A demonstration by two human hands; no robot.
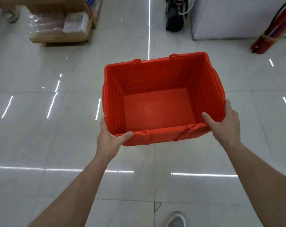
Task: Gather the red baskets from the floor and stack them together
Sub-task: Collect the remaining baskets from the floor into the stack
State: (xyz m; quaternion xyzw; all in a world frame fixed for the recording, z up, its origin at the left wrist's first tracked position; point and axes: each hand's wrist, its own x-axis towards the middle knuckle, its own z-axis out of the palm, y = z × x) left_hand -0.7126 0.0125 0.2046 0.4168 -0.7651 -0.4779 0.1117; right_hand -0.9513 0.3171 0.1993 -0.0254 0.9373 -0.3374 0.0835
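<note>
A red plastic basket (pixel 158 110) with slotted walls and an empty inside hangs in the air above the white tiled floor, in the middle of the view. My left hand (pixel 111 138) grips its near left corner, thumb over the rim. My right hand (pixel 224 123) grips the near right corner, thumb inside the wall and fingers around the outside. The basket's handles lie folded down along the rim. The layered near edge may be more than one nested basket; I cannot tell. No other red basket is in view.
An open cardboard box (pixel 60 25) with plastic-wrapped goods stands at the far left. A black device (pixel 175 18) and a white cabinet (pixel 237 18) stand at the far right, with a red roll (pixel 273 31) leaning there. My shoe (pixel 176 219) shows at the bottom.
</note>
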